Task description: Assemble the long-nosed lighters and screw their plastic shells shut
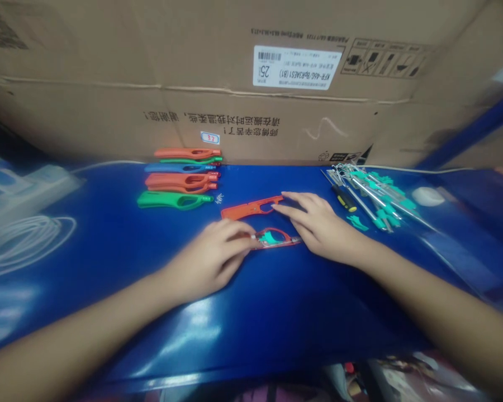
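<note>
Below the middle, my left hand (218,251) is closed in a pinch at the left end of an orange lighter half (291,242), covering much of it. A green trigger (270,238) sits inside that half, and a metal tip shows at its right end. Just behind it lies a second orange lighter shell half (247,209). My right hand (314,223) has its fingertips around the narrow right end of this shell, and its lower edge is close to the metal tip.
Several assembled lighters (180,182) line the back left, with small white pieces (219,198) beside them. At right lie metal lighter rods with green triggers (373,192) and a yellow-black screwdriver (343,198). A cardboard box (218,67) stands behind; coiled white tubing (29,240) lies left.
</note>
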The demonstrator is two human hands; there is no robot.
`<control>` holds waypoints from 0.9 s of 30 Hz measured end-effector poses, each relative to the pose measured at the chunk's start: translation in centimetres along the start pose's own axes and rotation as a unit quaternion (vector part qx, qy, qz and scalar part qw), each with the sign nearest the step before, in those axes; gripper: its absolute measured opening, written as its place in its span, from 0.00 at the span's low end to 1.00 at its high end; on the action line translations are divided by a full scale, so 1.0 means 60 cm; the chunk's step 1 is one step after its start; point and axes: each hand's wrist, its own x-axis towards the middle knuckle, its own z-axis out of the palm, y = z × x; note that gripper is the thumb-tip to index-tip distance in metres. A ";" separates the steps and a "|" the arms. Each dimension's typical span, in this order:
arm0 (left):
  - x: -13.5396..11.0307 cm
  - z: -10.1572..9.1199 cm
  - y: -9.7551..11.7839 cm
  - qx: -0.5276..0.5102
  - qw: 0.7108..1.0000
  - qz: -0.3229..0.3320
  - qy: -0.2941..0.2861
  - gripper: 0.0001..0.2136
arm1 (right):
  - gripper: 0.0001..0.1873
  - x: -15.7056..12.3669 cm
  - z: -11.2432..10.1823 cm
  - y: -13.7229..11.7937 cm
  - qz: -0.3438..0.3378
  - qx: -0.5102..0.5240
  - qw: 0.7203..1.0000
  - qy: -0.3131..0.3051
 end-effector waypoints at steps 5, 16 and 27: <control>0.001 0.002 -0.001 -0.001 1.000 0.004 0.009 0.15 | 0.18 0.002 0.005 0.010 0.015 0.025 1.000 -0.001; -0.001 0.004 -0.003 -0.005 1.000 0.008 0.015 0.15 | 0.01 0.009 -0.011 0.011 0.034 0.098 0.993 0.057; 0.004 -0.019 -0.005 0.109 0.982 0.014 0.152 0.14 | 0.11 0.006 -0.024 -0.031 0.189 0.429 0.883 0.036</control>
